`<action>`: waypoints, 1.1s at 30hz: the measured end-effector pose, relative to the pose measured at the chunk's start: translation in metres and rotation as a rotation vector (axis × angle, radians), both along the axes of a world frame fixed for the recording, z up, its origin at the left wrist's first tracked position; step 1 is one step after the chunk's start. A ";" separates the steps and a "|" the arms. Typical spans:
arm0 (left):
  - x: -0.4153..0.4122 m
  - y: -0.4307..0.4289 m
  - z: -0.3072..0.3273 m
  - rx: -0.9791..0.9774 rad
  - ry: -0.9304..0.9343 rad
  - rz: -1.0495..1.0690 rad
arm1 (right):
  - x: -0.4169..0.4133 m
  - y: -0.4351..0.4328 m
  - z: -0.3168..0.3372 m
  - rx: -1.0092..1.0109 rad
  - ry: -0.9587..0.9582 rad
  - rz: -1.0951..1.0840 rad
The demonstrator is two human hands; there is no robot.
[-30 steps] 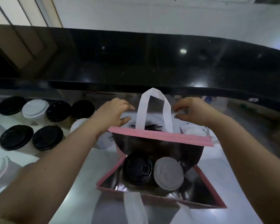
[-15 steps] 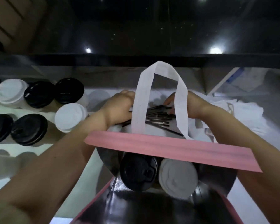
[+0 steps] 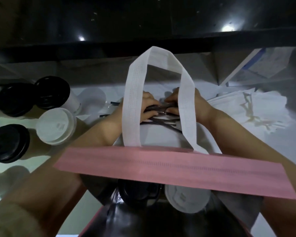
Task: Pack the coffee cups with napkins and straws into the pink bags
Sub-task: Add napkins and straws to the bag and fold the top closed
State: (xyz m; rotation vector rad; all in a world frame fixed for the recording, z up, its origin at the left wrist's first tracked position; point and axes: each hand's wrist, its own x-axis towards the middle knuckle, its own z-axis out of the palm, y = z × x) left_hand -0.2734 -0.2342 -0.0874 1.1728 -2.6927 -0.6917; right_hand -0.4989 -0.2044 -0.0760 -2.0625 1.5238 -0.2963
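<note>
Reaching beyond the pink bag [image 3: 161, 165] and its white handle [image 3: 131, 108], a person's left hand [image 3: 144, 106] and right hand [image 3: 193, 103] meet on a bundle of dark straws [image 3: 158, 109], each grip curled closed around it. Inside the open bag, nearest the camera, a black-lidded cup [image 3: 138, 191] and a white-lidded cup [image 3: 186, 198] stand side by side. More lidded cups [image 3: 55, 125] stand on the bench [image 3: 289, 151] at left; white napkins [image 3: 249, 106] lie heaped at right.

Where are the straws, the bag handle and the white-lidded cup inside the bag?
Straws [image 3: 161, 122]: head view, middle of bundle.
Handle [image 3: 158, 54]: head view, top of loop.
Cup [image 3: 186, 198]: head view, its lid.
</note>
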 end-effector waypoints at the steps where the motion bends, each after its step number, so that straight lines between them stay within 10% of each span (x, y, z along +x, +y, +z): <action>1: -0.004 0.000 0.000 -0.011 0.006 -0.013 | 0.001 0.001 0.001 0.009 -0.016 -0.014; 33: 0.039 0.016 0.045 0.000 0.068 0.267 | -0.024 0.029 0.025 -0.224 0.284 -0.015</action>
